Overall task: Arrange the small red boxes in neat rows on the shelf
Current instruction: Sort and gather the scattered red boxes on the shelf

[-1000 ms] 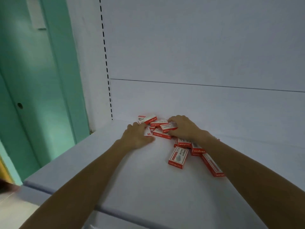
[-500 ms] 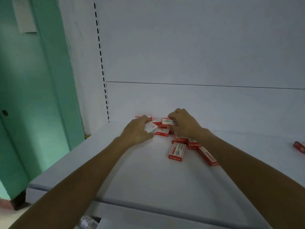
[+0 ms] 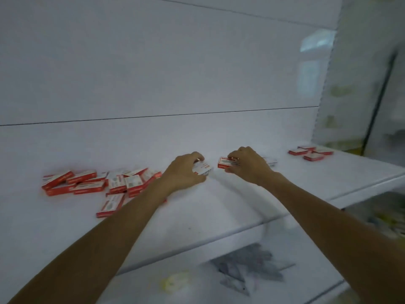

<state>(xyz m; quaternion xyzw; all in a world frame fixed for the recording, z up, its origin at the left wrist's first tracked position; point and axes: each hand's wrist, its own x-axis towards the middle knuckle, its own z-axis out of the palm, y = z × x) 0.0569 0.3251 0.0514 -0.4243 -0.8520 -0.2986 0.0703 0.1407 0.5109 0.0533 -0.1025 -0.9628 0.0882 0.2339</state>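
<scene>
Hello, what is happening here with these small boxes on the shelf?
A person is sorting small red boxes on a white shelf. The left hand grips one box and the right hand grips another, side by side at the middle. A loose pile lies to the left, and a few boxes sit far right. No neat row shows yet.

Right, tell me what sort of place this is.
Probably a shop or stockroom: white display shelf with a slotted upright, many identical red boxes, more goods on the lower shelf.
</scene>
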